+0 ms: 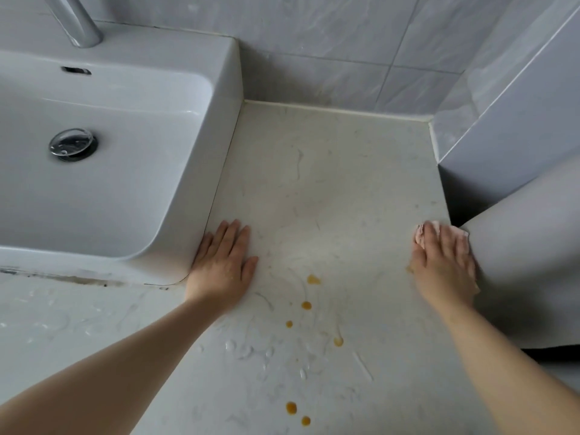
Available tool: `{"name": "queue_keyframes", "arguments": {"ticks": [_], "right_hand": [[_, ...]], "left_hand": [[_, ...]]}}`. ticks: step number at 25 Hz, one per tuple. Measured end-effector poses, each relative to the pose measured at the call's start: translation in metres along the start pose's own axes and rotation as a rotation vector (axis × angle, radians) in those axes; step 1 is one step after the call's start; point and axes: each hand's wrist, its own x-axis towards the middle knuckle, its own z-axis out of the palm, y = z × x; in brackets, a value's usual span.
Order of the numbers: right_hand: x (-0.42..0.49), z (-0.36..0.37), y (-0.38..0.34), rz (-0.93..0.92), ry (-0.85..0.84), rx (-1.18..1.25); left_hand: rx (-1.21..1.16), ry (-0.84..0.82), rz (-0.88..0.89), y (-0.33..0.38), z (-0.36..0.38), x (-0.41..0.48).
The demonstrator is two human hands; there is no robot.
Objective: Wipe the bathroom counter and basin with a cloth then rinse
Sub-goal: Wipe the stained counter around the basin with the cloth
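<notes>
Two flat grips on table [329, 183]: left grip [222, 265] empty, bracing beside basin [226, 89]; right grip [444, 265] presses pink cloth [422, 233] down at centre right, probably to sweep amber drops [306, 305].

A home bathroom: white basin [103, 171], chrome tap [77, 22], grey wall tiles [345, 42].

Grey marbled wall tiles [345, 42]

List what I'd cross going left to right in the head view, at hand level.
White ceramic basin → left hand flat on the cream stone counter → amber drops of liquid → right hand pressing the crumpled pink cloth → pale grey rounded surface.
</notes>
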Motion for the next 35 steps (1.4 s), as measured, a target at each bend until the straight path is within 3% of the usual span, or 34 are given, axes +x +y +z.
{"name": "queue_keyframes", "arguments": {"ticks": [1,2,5,6,8,10,12,13,15,17,18,19,21,23,24,25,27,29,31,34,35], "right_hand": [[-0.011,0.002,-0.019,0.067,0.031,0.024],[-0.029,0.008,-0.042,-0.007,0.07,0.023],[-0.079,0.024,-0.074,-0.517,-0.009,-0.057],[-0.075,0.021,-0.06,-0.594,-0.034,-0.114],[-0.051,0.008,-0.018,-0.431,-0.042,-0.152],[-0.035,-0.005,0.012,-0.043,-0.048,-0.041],[-0.041,0.001,-0.011,0.161,-0.013,0.018],[-0.053,0.008,-0.037,0.1,0.028,0.019],[-0.083,0.018,-0.085,-0.233,0.054,0.022],[-0.094,0.023,-0.089,-0.517,-0.027,-0.064],[-0.085,0.019,-0.072,-0.542,-0.029,-0.108],[-0.074,0.014,-0.049,-0.481,-0.027,-0.131],[-0.054,0.004,-0.006,-0.145,0.01,-0.072],[-0.055,0.004,-0.012,0.125,0.021,0.006],[-0.064,0.009,-0.035,0.102,0.047,0.012],[-0.079,0.017,-0.061,-0.036,0.093,0.026],[-0.109,0.027,-0.099,-0.445,0.031,0.003],[-0.099,0.024,-0.085,-0.648,-0.009,-0.086],[-0.067,0.012,-0.052,-0.462,0.011,-0.092],[-0.038,0.005,-0.043,0.066,-0.02,0.039],[-0.043,0.009,-0.064,0.078,-0.004,0.053]], "left_hand": [[0.002,-0.013,0.027,-0.003,-0.001,-0.004],[0.019,-0.027,0.065,-0.007,-0.002,-0.01],[0.058,-0.02,0.135,-0.012,-0.005,-0.024],[0.057,-0.016,0.137,-0.011,-0.005,-0.024],[0.053,-0.011,0.127,-0.009,-0.006,-0.024],[0.056,0.0,0.134,-0.008,-0.005,-0.023],[0.058,0.004,0.132,-0.009,-0.004,-0.025],[0.055,0.008,0.129,-0.009,-0.004,-0.025],[0.047,0.02,0.121,-0.008,-0.004,-0.027],[0.037,0.031,0.108,-0.007,-0.004,-0.028],[0.035,0.035,0.101,-0.006,-0.004,-0.028],[0.033,0.031,0.094,-0.006,-0.004,-0.029],[0.024,0.009,0.094,-0.007,-0.004,-0.028],[0.04,-0.009,0.133,-0.012,-0.004,-0.029],[0.058,-0.013,0.16,-0.014,-0.005,-0.03],[0.076,-0.014,0.177,-0.016,-0.005,-0.031],[0.09,-0.011,0.185,-0.017,-0.005,-0.032],[0.095,-0.019,0.177,-0.014,-0.006,-0.032],[0.092,-0.039,0.174,-0.014,-0.009,-0.034],[0.067,-0.049,0.219,-0.024,-0.01,-0.047],[0.059,-0.049,0.24,-0.027,-0.011,-0.052]]}}
